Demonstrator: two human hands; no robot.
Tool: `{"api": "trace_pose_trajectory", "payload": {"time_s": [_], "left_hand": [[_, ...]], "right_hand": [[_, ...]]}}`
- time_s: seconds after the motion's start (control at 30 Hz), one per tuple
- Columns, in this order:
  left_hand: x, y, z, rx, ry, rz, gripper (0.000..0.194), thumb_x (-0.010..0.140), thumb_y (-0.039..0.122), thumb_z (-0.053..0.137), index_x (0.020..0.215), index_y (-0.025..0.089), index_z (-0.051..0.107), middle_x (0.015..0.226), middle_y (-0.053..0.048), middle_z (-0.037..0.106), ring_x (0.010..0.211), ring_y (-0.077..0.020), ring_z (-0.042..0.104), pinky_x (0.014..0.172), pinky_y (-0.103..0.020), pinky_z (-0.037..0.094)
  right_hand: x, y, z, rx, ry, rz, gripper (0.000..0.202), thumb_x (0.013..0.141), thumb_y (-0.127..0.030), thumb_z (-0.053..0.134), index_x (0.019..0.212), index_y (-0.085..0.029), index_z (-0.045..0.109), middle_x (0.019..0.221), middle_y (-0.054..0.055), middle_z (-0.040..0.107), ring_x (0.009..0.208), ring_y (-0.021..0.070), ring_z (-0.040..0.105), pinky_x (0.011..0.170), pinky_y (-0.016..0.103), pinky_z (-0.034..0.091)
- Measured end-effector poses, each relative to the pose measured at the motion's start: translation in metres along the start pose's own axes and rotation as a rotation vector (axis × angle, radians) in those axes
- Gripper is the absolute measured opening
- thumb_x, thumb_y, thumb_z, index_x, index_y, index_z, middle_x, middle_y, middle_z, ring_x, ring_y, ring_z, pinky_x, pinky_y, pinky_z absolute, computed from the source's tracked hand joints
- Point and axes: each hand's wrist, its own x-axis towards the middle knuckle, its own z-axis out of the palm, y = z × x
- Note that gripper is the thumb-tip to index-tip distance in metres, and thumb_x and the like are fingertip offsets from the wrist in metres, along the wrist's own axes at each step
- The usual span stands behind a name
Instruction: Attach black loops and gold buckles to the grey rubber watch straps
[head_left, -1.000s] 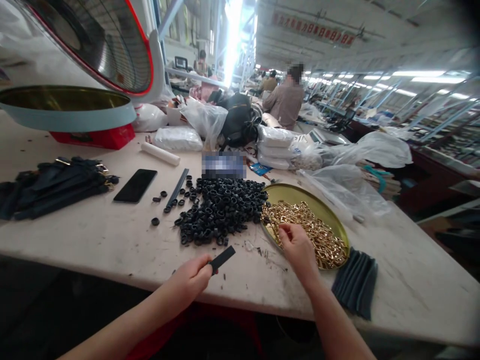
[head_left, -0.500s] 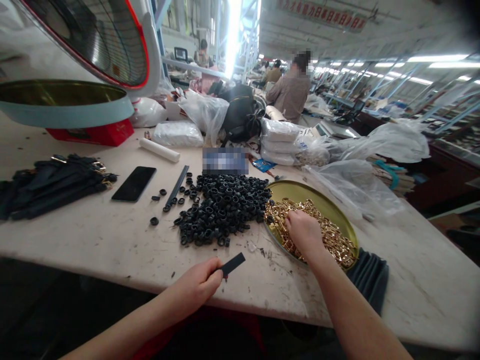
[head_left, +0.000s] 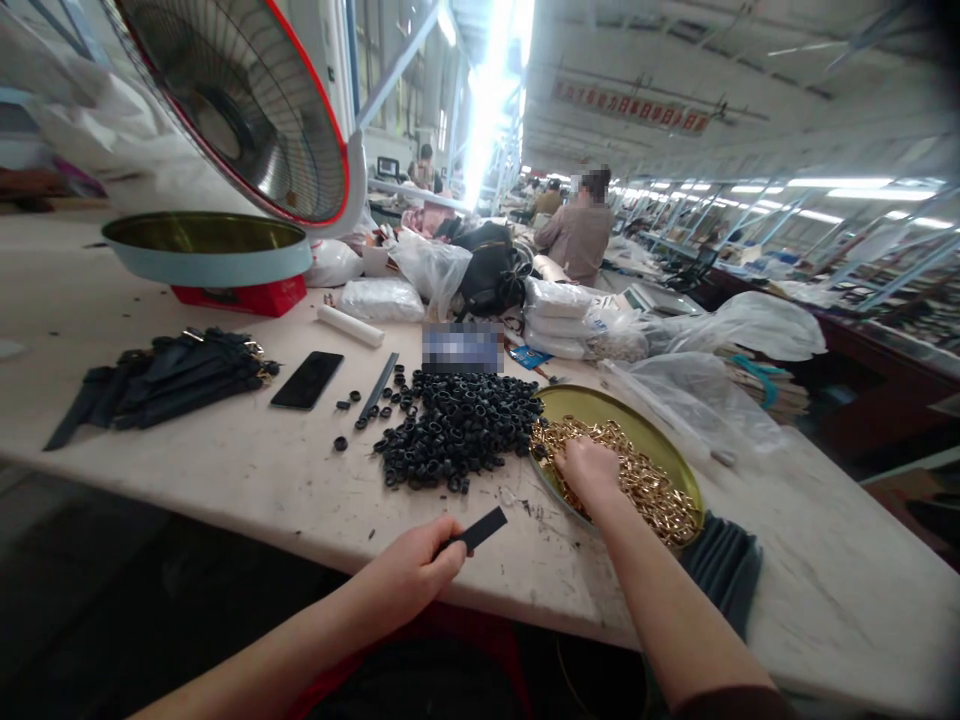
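Observation:
My left hand (head_left: 433, 562) is closed around a black strap (head_left: 486, 528), whose flat end sticks out past the thumb toward the right. In the gold tray (head_left: 660, 425), my right hand (head_left: 589, 468) reaches down among gold metal buckles (head_left: 637, 480). Its fingers curl inward, and their tips are hidden, so what they hold does not show. A heap of small black loops (head_left: 457, 425) lies just left of the tray. Under the tray's right edge rests a bundle of dark straps (head_left: 724, 565).
Farther left are a phone (head_left: 308, 380), a pile of black straps with gold hardware (head_left: 169, 375) and a white roll (head_left: 350, 326). A round heater (head_left: 247, 110) stands behind a shallow tin (head_left: 206, 262) on a red box (head_left: 244, 296). Plastic bags (head_left: 690, 390) lie at the back right.
The view has tilted up and turned slightly left. My right hand stays among the gold buckles, a little farther left in the tray. My left hand still holds the black strap.

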Motion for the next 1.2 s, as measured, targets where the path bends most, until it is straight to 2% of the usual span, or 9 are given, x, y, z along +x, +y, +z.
{"api": "trace_pose_trajectory", "payload": {"time_s": [0.17, 0.43, 0.57, 0.7, 0.77, 0.87, 0.93, 1.07, 1.2], "left_hand": [[0.002, -0.007, -0.005, -0.01, 0.034, 0.013, 0.022, 0.081, 0.032, 0.033, 0.076, 0.017, 0.048, 0.061, 0.004, 0.041, 0.06, -0.012, 0.04, 0.053, -0.022, 0.029], [0.022, -0.008, -0.008, 0.007, -0.032, 0.006, 0.023, 0.082, 0.033, 0.032, 0.075, 0.017, 0.047, 0.063, 0.004, 0.042, 0.06, -0.012, 0.041, 0.055, -0.022, 0.03], [0.027, -0.012, -0.011, 0.03, -0.029, -0.005, 0.023, 0.082, 0.032, 0.032, 0.074, 0.017, 0.047, 0.066, 0.002, 0.045, 0.065, -0.0131, 0.043, 0.058, -0.023, 0.031], [0.029, -0.018, -0.014, 0.026, -0.006, 0.023, 0.024, 0.083, 0.032, 0.032, 0.075, 0.017, 0.049, 0.069, 0.002, 0.048, 0.067, -0.0135, 0.045, 0.061, -0.024, 0.032], [0.029, -0.019, -0.014, -0.005, -0.004, 0.012, 0.024, 0.083, 0.033, 0.033, 0.074, 0.017, 0.047, 0.063, 0.003, 0.045, 0.061, -0.0121, 0.043, 0.057, -0.023, 0.031], [0.032, -0.015, -0.011, -0.076, 0.005, 0.005, 0.023, 0.083, 0.035, 0.034, 0.074, 0.017, 0.045, 0.057, 0.005, 0.041, 0.054, -0.0104, 0.039, 0.051, -0.022, 0.029], [0.034, -0.009, -0.008, -0.126, 0.049, 0.037, 0.022, 0.082, 0.035, 0.037, 0.076, 0.016, 0.046, 0.057, 0.005, 0.043, 0.053, -0.0096, 0.04, 0.049, -0.021, 0.029], [0.036, 0.0, -0.002, -0.248, 0.116, 0.061, 0.023, 0.078, 0.037, 0.045, 0.083, 0.015, 0.049, 0.059, 0.006, 0.042, 0.05, -0.0076, 0.038, 0.046, -0.019, 0.028], [0.026, -0.002, 0.006, -0.261, 0.223, 0.043, 0.019, 0.075, 0.033, 0.047, 0.075, 0.014, 0.049, 0.059, 0.004, 0.042, 0.053, -0.0077, 0.037, 0.049, -0.019, 0.03]], "right_hand": [[-0.004, 0.008, 0.004, -0.012, -0.028, -0.032, 0.023, 0.084, -0.021, 0.043, 0.084, -0.011, 0.064, 0.088, 0.015, 0.064, 0.08, 0.0218, 0.062, 0.064, 0.028, 0.04], [-0.001, 0.016, 0.003, 0.011, -0.135, -0.064, 0.018, 0.078, -0.028, 0.054, 0.083, -0.013, 0.062, 0.084, 0.013, 0.066, 0.078, 0.0229, 0.063, 0.062, 0.028, 0.039], [0.005, 0.012, 0.003, 0.087, -0.132, -0.058, 0.012, 0.075, -0.018, 0.053, 0.076, -0.012, 0.063, 0.08, 0.014, 0.065, 0.077, 0.0226, 0.062, 0.065, 0.029, 0.038], [0.0, 0.02, -0.004, 0.257, -0.077, -0.041, 0.017, 0.078, -0.021, 0.047, 0.075, -0.014, 0.062, 0.086, 0.012, 0.062, 0.079, 0.0212, 0.058, 0.067, 0.03, 0.038], [-0.008, 0.023, -0.009, 0.382, -0.06, -0.026, 0.021, 0.08, -0.026, 0.044, 0.077, -0.015, 0.061, 0.087, 0.01, 0.062, 0.077, 0.019, 0.057, 0.067, 0.028, 0.039], [-0.028, 0.012, -0.018, 0.582, -0.084, -0.023, 0.028, 0.083, -0.035, 0.038, 0.081, -0.016, 0.058, 0.07, 0.003, 0.059, 0.062, 0.0147, 0.054, 0.057, 0.025, 0.04], [-0.047, -0.007, -0.024, 0.894, -0.145, -0.001, 0.03, 0.083, -0.041, 0.039, 0.08, -0.016, 0.056, 0.058, -0.002, 0.052, 0.052, 0.0121, 0.048, 0.051, 0.023, 0.038], [-0.09, -0.062, -0.039, 1.794, -0.384, 0.127, 0.024, 0.071, -0.041, 0.059, 0.071, -0.017, 0.053, 0.055, -0.005, 0.047, 0.047, 0.0082, 0.04, 0.047, 0.022, 0.033], [-0.124, -0.102, -0.046, 1.971, -0.452, 0.162, 0.026, 0.068, -0.04, 0.064, 0.065, -0.017, 0.053, 0.054, -0.004, 0.048, 0.047, 0.0075, 0.04, 0.047, 0.021, 0.032]]}}
